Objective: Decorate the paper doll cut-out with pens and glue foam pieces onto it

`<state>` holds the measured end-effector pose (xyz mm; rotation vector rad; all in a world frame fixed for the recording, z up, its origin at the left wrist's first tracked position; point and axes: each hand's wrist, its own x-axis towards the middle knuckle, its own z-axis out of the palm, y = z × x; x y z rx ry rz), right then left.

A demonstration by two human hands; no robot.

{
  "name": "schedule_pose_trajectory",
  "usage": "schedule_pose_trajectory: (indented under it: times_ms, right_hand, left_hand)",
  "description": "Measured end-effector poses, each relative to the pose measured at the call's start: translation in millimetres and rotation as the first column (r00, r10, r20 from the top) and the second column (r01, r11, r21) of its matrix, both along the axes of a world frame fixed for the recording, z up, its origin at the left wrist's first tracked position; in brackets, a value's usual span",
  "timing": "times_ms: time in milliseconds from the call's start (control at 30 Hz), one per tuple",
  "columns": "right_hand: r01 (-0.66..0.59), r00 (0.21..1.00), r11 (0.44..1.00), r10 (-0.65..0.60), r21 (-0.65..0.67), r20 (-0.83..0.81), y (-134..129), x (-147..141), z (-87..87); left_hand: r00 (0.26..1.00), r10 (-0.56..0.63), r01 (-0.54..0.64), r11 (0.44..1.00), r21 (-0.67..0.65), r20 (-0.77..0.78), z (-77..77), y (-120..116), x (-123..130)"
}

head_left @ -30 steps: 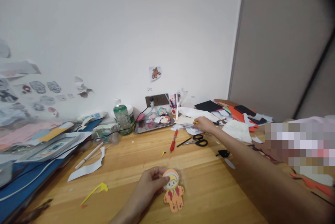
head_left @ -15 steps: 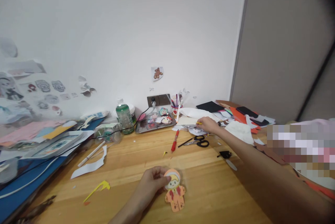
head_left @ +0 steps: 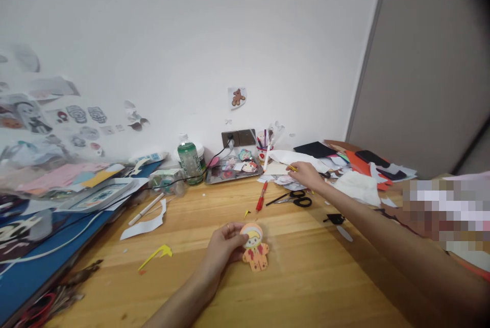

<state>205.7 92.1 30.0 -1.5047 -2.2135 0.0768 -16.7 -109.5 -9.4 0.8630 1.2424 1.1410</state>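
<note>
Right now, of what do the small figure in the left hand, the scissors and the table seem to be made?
The figure: probably matte card or thin foam, from its flat, cut shape; I cannot tell which. The scissors: likely metal blades, for their grey colour; smooth black handles, perhaps plastic. The table: wood or laminate, faintly glossy, from the streaked grain and soft reflections.

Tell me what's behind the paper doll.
The left hand holds the doll, thumb in front; its other fingers pass behind, their tips covered. The table shows around it; anything directly behind the body is hidden.
</note>
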Motion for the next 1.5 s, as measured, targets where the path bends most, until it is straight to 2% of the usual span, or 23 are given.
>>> schedule_pose_trajectory:
  times_ms: [133, 267, 467, 600, 767, 933, 1267, 1500]
  right_hand:
    - [-0.021, 0.995, 0.999, 0.023, 0.024, -0.093, 2.3, -30.6, 15.8]
    - [-0.002, 0.978, 0.997, 0.018, 0.078, -0.206, 23.3, -68.0, 43.7]
    - [0.003, 0.928, 0.977, 0.076, 0.211, -0.366, 79.5, -132.2, 88.1]
    - [-0.002, 0.908, 0.961, 0.118, 0.277, -0.402, 126.6, -171.2, 103.1]
    - [-0.003, 0.906, 0.949, 0.137, 0.317, -0.401, 177.7, -211.6, 99.2]
    - [0.045, 0.896, 0.939, 0.114, 0.342, -0.43, 203.2, -235.4, 88.3]
    - [0.145, 0.881, 0.943, 0.015, 0.299, -0.473, 210.6, -250.2, 85.3]
    - [0.118, 0.89, 0.952, 0.025, 0.283, -0.455, 208.1, -251.2, 87.1]
  left_hand:
    - [0.996, 0.065, -0.061, 0.996, -0.071, 0.061, 2.8, 7.7, -2.9]
    - [0.992, 0.088, -0.075, 0.987, -0.144, 0.092, 7.8, 19.5, -8.1]
    - [0.968, 0.067, -0.036, 0.991, -0.13, 0.241, 14.0, 42.3, -25.1]
    - [0.945, 0.073, -0.045, 0.994, -0.095, 0.319, 18.1, 58.2, -41.5]
    - [0.924, 0.121, -0.064, 0.984, -0.167, 0.362, 11.5, 72.2, -61.1]
    - [0.92, 0.168, -0.09, 0.97, -0.226, 0.354, 5.6, 74.7, -73.0]
    - [0.906, 0.239, -0.163, 0.959, -0.234, 0.35, 8.1, 74.6, -81.5]
    - [0.915, 0.251, -0.181, 0.955, -0.234, 0.317, 4.7, 77.3, -84.4]
